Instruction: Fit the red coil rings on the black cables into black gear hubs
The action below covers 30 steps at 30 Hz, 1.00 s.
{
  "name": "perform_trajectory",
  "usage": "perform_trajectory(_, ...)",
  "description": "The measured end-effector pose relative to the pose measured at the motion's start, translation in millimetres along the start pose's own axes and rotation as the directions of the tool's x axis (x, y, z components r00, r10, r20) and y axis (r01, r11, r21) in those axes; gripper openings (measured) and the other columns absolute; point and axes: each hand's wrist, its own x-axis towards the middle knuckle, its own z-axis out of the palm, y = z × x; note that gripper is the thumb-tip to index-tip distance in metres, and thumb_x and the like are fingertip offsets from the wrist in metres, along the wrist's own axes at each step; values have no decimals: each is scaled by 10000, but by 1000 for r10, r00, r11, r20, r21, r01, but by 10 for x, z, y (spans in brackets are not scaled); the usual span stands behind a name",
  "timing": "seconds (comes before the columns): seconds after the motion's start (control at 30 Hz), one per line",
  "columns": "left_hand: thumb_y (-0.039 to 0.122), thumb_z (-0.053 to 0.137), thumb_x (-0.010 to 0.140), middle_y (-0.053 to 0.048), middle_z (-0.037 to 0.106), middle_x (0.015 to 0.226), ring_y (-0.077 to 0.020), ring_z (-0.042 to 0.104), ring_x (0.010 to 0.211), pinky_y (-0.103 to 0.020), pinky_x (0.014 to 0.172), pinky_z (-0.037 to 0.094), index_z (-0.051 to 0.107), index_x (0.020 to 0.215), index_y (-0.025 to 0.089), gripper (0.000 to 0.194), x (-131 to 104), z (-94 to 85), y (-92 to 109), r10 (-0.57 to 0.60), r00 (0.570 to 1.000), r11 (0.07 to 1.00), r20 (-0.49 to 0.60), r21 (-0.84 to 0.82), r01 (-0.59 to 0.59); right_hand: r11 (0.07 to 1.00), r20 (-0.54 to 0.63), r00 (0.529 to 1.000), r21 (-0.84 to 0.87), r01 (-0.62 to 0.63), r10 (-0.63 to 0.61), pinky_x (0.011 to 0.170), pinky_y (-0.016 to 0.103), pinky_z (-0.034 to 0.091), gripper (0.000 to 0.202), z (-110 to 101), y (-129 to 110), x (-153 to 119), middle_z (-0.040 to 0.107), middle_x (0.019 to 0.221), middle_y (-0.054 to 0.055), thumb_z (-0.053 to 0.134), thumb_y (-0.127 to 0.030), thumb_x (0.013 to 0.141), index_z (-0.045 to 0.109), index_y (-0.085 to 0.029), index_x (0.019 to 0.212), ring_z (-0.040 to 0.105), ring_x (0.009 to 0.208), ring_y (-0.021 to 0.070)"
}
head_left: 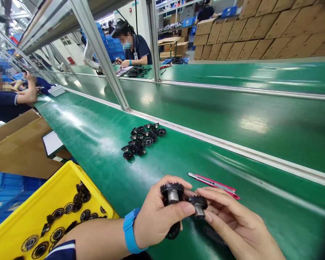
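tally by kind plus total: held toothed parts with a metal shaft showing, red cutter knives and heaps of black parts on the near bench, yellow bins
toothed parts: 2
red cutter knife: 1
heap of black parts: 1
yellow bin: 1
total: 5
not counted: a dark piece below the left hand, mostly hidden

From where I stand, the left hand (155, 211) hides most of a black piece (173, 231) beneath it. The right hand (235, 218) half covers a dark object (213, 235), too blurred to name; its wrist is cut off below. The left forearm (97, 233) blocks part of the yellow bin (58, 180), itself cropped at left and bottom.
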Motion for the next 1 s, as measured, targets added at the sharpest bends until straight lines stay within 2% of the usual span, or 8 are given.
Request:
perform_trajectory(0.13, 333, 817, 790, -39, 706, 934, -47, 582, 577, -136, 515, 497, 641, 989, 184, 304, -27, 17, 10, 84, 996, 995, 18, 57, -85, 997, -60, 997, -55, 51, -54, 715, 125, 587, 273, 8, -56, 27, 731, 1040, -6, 672, -256, 900, 708, -386, 1138, 735, 838, 126)
perform_trajectory(0.2, 365, 800, 809, -39, 698, 953, -44, 577, 573, -139, 520, 496, 628, 1037, 198, 331, -32, 5, -19, 124, 992, 991, 17, 57, -125, 995, -83, 994, -78, 59, -65, 691, 124, 585, 243, -2, -88, 39, 737, 1015, -8, 693, -274, 884, 723, -373, 1104, 735, 810, 127)
perform_trajectory(0.33, 648, 647, 831, -46, 635, 979, -80, 558, 579, -164, 442, 502, 542, 1216, 234, 575, 0, -19, -83, 220, 972, 974, -78, -42, -223, 984, -176, 984, -178, 5, -37, 693, 152, 586, 221, -70, -73, 64, 747, 937, 5, 710, -349, 869, 723, -308, 1086, 727, 750, 133)
perform_trajectory(0.43, 766, 422, 875, -45, 581, 908, -128, 577, 618, -178, 376, 493, 504, 1275, 225, 677, 25, 8, -94, 133, 982, 974, -137, -166, -155, 926, -151, 987, -377, -7, -54, 655, 152, 563, 222, -121, 41, 90, 729, 845, -6, 677, -391, 889, 719, -278, 1075, 696, 690, 115)
perform_trajectory(0.53, 698, 393, 937, -41, 558, 894, -136, 593, 632, -182, 370, 503, 509, 1285, 218, 605, 17, 45, -103, 68, 995, 961, -73, -263, -85, 871, -46, 994, -487, 63, -98, 592, 176, 543, 165, -116, 175, 123, 690, 755, -17, 625, -375, 924, 707, -258, 1008, 656, 621, 112)
perform_trajectory(0.67, 572, 457, 979, -87, 584, 1084, -136, 618, 729, -159, 415, 517, 469, 1343, 243, 491, -15, 47, -148, 123, 990, 975, 69, -193, -108, 802, 58, 973, -556, 218, -224, 657, 214, 563, 131, -75, 233, 163, 705, 865, 13, 570, -296, 958, 685, -250, 1000, 683, 735, 137)
perform_trajectory(0.83, 387, 591, 974, -123, 562, 1316, -91, 616, 774, -143, 532, 499, 415, 1366, 282, 442, -27, 9, -209, 239, 951, 969, 194, -106, -222, 778, 36, 952, -567, 271, -305, 672, 176, 558, 159, -93, 89, 122, 691, 932, 4, 584, -289, 959, 644, -264, 1104, 672, 760, 112)
perform_trajectory(1.0, 345, 655, 945, -139, 540, 1415, -80, 656, 777, -165, 602, 528, 421, 1303, 280, 433, -22, -5, -252, 178, 963, 982, 201, -104, -160, 825, -24, 950, -503, 258, -311, 731, 194, 560, 288, -98, 27, -12, 635, 1051, 30, 647, -299, 924, 587, -264, 1203, 631, 809, 115)
